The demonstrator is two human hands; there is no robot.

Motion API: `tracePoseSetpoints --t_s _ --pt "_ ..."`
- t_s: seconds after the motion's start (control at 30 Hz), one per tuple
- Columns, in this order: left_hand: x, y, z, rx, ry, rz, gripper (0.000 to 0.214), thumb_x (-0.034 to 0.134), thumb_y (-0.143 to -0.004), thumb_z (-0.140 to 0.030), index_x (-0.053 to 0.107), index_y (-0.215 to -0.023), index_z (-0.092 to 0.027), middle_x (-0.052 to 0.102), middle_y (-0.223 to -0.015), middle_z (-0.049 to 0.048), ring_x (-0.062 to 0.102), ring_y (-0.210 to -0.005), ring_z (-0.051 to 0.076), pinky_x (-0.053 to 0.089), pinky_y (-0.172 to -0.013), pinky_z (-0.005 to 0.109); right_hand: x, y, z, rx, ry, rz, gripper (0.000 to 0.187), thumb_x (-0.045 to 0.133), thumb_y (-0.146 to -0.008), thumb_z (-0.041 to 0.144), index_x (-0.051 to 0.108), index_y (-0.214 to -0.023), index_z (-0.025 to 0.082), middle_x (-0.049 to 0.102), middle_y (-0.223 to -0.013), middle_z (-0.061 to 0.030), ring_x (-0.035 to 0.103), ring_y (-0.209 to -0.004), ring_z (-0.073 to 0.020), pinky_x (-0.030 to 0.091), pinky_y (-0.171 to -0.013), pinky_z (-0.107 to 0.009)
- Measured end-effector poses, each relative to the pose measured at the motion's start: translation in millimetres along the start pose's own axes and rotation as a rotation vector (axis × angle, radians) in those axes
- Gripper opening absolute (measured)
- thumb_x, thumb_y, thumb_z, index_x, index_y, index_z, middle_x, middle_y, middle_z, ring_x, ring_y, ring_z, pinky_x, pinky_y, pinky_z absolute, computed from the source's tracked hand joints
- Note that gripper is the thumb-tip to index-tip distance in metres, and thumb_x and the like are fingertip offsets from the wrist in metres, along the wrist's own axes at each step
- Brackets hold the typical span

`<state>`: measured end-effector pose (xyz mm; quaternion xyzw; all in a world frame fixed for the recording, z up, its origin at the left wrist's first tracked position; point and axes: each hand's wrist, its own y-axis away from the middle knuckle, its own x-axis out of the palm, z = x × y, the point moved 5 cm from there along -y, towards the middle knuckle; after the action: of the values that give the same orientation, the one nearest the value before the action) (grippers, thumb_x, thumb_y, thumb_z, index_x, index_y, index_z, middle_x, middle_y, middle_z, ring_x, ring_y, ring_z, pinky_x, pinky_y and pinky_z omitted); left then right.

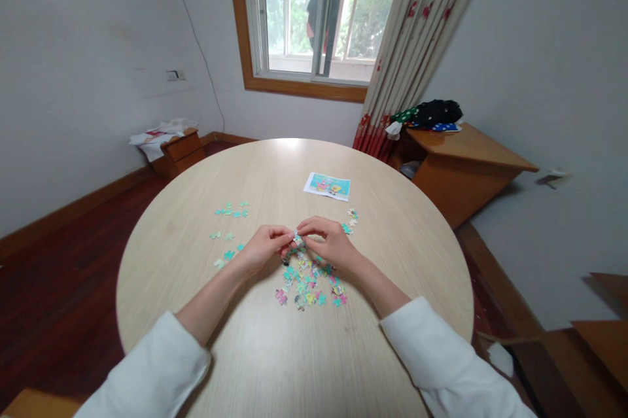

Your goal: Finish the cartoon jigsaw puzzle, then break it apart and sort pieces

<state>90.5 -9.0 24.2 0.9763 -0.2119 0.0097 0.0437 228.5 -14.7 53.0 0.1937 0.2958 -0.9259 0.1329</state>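
My left hand [265,245] and my right hand [328,239] meet over the middle of the round table [265,365]. Between their fingertips is a small puzzle piece [298,240], pale with some colour; its picture is too small to read. Both hands are closed, thumbs and fingers pinched together. Just below them lies a loose heap of puzzle pieces [309,284] in turquoise, pink, yellow and white. More turquoise pieces [229,254] lie left of my left hand, with a light green group [233,210] farther back. Several pieces [351,222] rest beyond my right hand.
A picture card [328,186] with cartoon figures lies at the table's far side. Behind are a window [318,12] with a person outside and a long curtain [417,19]. Cloths [434,114] lie on a wooden cabinet [471,156] at right; a small drawer unit [184,151] stands at left.
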Motion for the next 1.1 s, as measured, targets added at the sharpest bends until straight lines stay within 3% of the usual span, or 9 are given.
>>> tracePoseSetpoints --t_s 0.2,0.37,0.6,0.8,1.1 --pt "-6.5 -2.1 0.3 0.010 -0.099 -0.042 0.025 0.059 -0.069 -0.038 0.057 -0.060 -0.015 0.048 -0.049 -0.0021 0.038 -0.045 0.008 0.027 -0.048 0.025 -1.9 0.9 -9.1 0.096 0.003 -0.039 0.017 0.051 -0.076 0.018 0.067 -0.081 0.019 0.067 -0.082 -0.0048 0.062 -0.077 -0.0148 0.049 -0.073 -0.029" --pt "-30.8 -3.1 -6.8 0.059 -0.404 -0.133 0.022 0.051 -0.069 -0.029 0.047 -0.050 -0.018 0.040 -0.047 -0.0031 0.036 -0.048 0.009 0.026 -0.049 0.026 -17.3 0.2 -33.7 0.204 0.147 -0.177 0.017 0.050 -0.076 0.019 0.068 -0.078 0.018 0.068 -0.082 -0.0050 0.060 -0.075 -0.0152 0.047 -0.071 -0.029" --pt "-47.1 4.7 -0.4 -0.043 -0.668 0.133 0.026 0.054 -0.071 -0.039 0.050 -0.056 -0.018 0.042 -0.049 -0.0023 0.035 -0.047 0.010 0.025 -0.049 0.026 -57.3 1.7 -64.6 0.317 0.423 -0.247 0.021 0.050 -0.074 0.011 0.069 -0.082 0.014 0.069 -0.083 -0.0085 0.059 -0.072 -0.0160 0.045 -0.072 -0.030" --pt "-42.2 7.9 3.0 -0.141 -0.842 0.252 0.028 0.052 -0.071 -0.042 0.050 -0.059 -0.017 0.042 -0.053 -0.0029 0.035 -0.051 0.009 0.027 -0.051 0.025 -82.1 6.3 -82.9 0.468 0.571 -0.164 0.016 0.056 -0.073 0.012 0.071 -0.079 0.014 0.068 -0.080 -0.0081 0.059 -0.070 -0.0152 0.044 -0.070 -0.027" --pt "-37.3 8.8 -3.5 -0.128 -0.987 0.199 0.025 0.050 -0.071 -0.038 0.050 -0.057 -0.018 0.045 -0.053 -0.0024 0.037 -0.053 0.011 0.028 -0.055 0.026 -77.0 9.2 -77.1 0.521 0.615 0.054 0.018 0.070 -0.068 0.028 0.071 -0.080 0.014 0.066 -0.083 -0.0074 0.058 -0.073 -0.0163 0.041 -0.067 -0.026"
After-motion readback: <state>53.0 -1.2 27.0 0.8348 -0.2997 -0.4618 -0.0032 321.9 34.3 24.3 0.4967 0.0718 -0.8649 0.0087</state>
